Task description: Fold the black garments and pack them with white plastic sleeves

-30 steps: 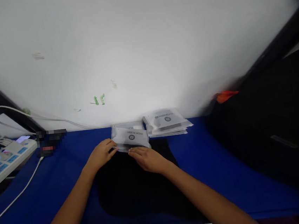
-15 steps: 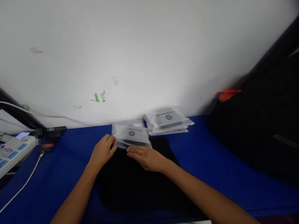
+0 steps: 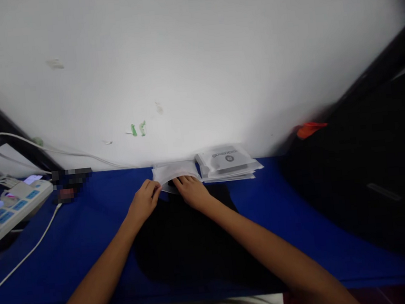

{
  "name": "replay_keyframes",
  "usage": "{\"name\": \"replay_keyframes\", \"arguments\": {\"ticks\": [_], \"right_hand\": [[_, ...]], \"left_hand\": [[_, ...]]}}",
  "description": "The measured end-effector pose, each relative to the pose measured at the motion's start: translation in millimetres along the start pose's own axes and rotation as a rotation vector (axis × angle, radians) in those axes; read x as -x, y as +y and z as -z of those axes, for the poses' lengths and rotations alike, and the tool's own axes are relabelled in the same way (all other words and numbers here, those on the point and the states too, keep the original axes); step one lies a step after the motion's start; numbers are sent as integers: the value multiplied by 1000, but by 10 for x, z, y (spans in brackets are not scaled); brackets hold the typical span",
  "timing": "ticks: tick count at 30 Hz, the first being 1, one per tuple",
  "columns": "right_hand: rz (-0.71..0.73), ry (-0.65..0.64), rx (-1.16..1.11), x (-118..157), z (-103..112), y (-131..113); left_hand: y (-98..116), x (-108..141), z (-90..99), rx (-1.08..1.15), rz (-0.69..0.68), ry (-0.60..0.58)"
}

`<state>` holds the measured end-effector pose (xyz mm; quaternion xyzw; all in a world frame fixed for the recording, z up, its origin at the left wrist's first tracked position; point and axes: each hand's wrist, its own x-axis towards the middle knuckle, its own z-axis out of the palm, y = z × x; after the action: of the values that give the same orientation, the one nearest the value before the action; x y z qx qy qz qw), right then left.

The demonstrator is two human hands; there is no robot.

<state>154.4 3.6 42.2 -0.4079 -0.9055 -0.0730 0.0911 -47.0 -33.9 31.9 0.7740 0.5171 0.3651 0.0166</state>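
My left hand point(image 3: 145, 199) pinches the left edge of a frosted plastic bag point(image 3: 172, 170) between thumb and fingers. The near mouth of the bag gapes, its upper layer lifted in an arch. Reaching into that mouth is my right hand point(image 3: 193, 191), its fingertips hidden by the plastic, so I cannot tell if they grip anything. A small dark patch shows beside them inside the opening. Below both hands a black cloth-like piece point(image 3: 190, 248) lies flat. Just right of the bag is a stack of similar printed frosted bags point(image 3: 225, 162).
The blue tabletop point(image 3: 89, 239) meets a white wall point(image 3: 195, 76) behind. On the left are a white power strip point(image 3: 14, 208) and white cables point(image 3: 46, 241). A large black object point(image 3: 365, 169) fills the right side, with a small orange piece point(image 3: 309, 129) near it.
My right hand has moved forward from the bag's near edge into its mouth. The bag's upper layer has been raised, and its printing no longer shows. My left hand stays at the left edge.
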Motion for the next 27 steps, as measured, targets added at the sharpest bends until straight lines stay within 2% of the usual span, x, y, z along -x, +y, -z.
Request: {"name": "replay_keyframes", "arguments": {"ticks": [5,9,14,18,21,24,25,27], "right_hand": [[-18,-44,64,-314,-59,99],[54,-33,71,-409,-47,147],[265,32,33,-170,102,78],[475,207,-156,241,243,82],[499,279,-327,560,334,157],[446,271,-433,825,382,226],[421,261,-453,897,383,235],[378,237,-467,1017,360,227]], "left_hand": [[-140,-22,-56,90,5,-5],[-197,-34,-70,92,35,21],[-270,-27,-111,80,85,48],[-312,-45,-119,66,126,61],[-200,-67,-49,23,145,88],[94,-38,39,38,115,69],[218,-9,51,114,89,10],[466,68,33,331,26,-210]]}}
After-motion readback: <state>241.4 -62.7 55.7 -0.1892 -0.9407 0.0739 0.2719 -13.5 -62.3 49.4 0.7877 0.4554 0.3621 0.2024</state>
